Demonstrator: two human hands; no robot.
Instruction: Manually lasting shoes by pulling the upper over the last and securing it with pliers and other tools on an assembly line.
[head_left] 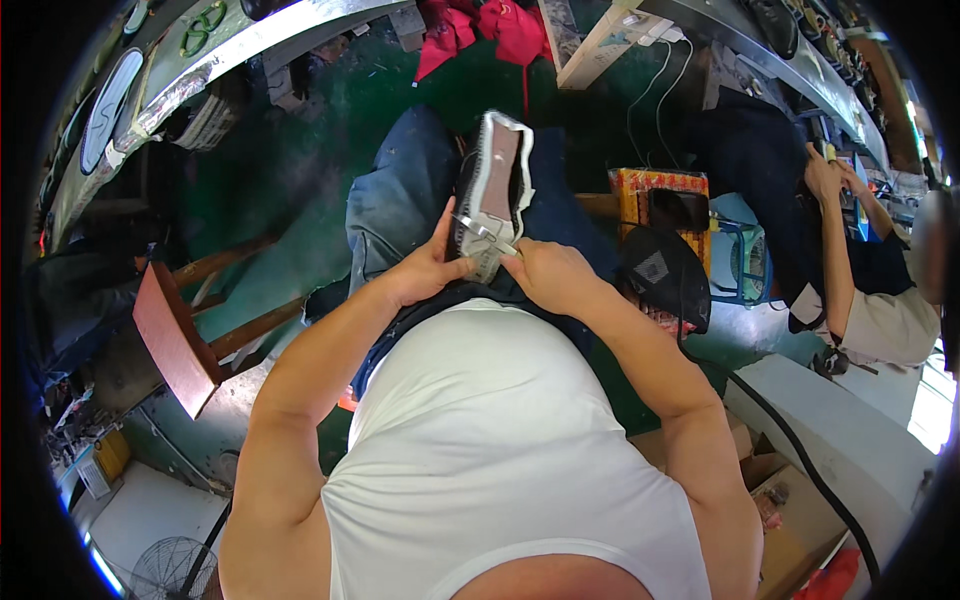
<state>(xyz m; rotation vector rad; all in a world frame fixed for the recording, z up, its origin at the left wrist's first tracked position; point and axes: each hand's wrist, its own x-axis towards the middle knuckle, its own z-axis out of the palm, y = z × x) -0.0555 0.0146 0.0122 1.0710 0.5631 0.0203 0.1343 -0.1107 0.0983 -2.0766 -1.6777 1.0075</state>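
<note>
Grasping the shoe (508, 160) with the left hand (428, 270), apparently working its near end with a tool (487, 232), gripping that with the right hand (556, 276); calling next for steady bracing.

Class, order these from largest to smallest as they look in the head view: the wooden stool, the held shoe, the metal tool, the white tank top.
1. White tank top
2. Wooden stool, legs included
3. Shoe
4. Metal tool
Nearness to the camera enlarges the top.
</note>
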